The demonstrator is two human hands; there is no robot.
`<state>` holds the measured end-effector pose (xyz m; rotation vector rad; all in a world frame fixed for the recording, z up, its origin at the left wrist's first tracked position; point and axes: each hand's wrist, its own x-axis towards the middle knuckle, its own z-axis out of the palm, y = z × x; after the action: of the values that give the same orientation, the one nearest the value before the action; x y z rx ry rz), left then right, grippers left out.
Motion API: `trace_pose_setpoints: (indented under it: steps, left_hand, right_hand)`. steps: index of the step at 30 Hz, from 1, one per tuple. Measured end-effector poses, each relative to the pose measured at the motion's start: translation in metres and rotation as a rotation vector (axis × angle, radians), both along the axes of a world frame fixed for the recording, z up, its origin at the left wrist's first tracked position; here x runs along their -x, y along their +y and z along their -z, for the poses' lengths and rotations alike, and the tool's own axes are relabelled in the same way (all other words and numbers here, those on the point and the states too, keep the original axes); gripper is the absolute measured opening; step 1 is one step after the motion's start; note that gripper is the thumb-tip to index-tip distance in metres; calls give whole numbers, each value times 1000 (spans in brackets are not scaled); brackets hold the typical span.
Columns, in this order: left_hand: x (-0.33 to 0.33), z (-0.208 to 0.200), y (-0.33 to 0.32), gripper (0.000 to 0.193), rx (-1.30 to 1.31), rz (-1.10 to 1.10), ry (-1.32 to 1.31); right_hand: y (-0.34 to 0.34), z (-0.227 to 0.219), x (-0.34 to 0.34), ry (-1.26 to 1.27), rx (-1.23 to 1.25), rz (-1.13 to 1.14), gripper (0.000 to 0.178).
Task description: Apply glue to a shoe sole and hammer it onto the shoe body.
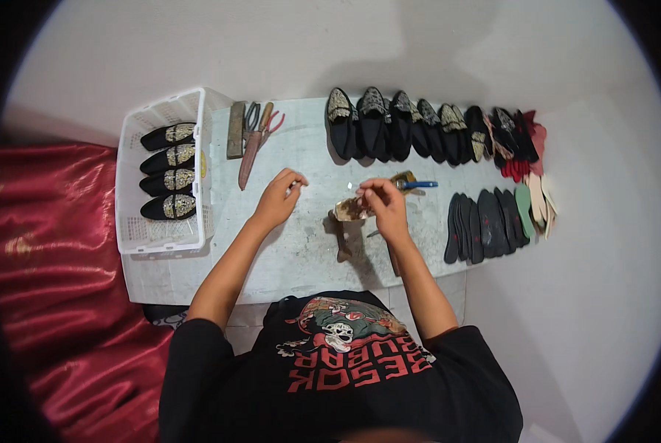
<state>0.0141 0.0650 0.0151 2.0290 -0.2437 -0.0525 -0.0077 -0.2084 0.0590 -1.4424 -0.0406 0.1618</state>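
Our left hand (277, 200) and right hand (389, 212) curl, whether pinching anything we cannot tell; by the right, a brown-stained, metal-looking piece (349, 213) on the surface (295, 260) calls for steady handling.

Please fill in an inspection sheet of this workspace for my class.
Surface: pale table, stained mid-top.
Job's things: brownish container by the right grip; blue-handled tool to its right; row of black shoes; dark soles.
Clutter: red-handled pliers, reddish sheath.
Grips: left grip and right both have bent fingers; contents unclear.
Cables: nothing seen.
Surroundings: white basket with four shoes; red fabric; pale wall.
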Motion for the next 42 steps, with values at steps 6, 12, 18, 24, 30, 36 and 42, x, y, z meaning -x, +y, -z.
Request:
trace_pose_setpoints:
  steps: [6, 12, 18, 24, 30, 36, 42]
  left_hand:
    - [-81, 55, -77, 35, -140, 34, -116]
    - [-120, 111, -122, 51, -307, -27, -125]
    - [-129, 125, -125, 41, -328, -90, 120]
    - [-127, 91, -110, 30, 186, -82, 197]
    - [-85, 2, -74, 37, 1230, 49, 432]
    - [-31, 4, -46, 46, 1525, 222, 578]
    - [-18, 30, -33, 43, 1595, 201, 730]
  right_hand:
    - [-26, 12, -84, -2, 37, -124, 14]
    - [-54, 24, -96, 90, 33, -150, 20]
    - [-70, 34, -100, 125, 63, -139, 22]
    - [-72, 54, -104, 201, 104, -74, 22]
    - [-53, 49, -105, 335, -5, 189, 42]
    - [-35, 27, -92, 286, -435, 178, 86]
    - [-27, 17, -73, 283, -531, 252, 74]
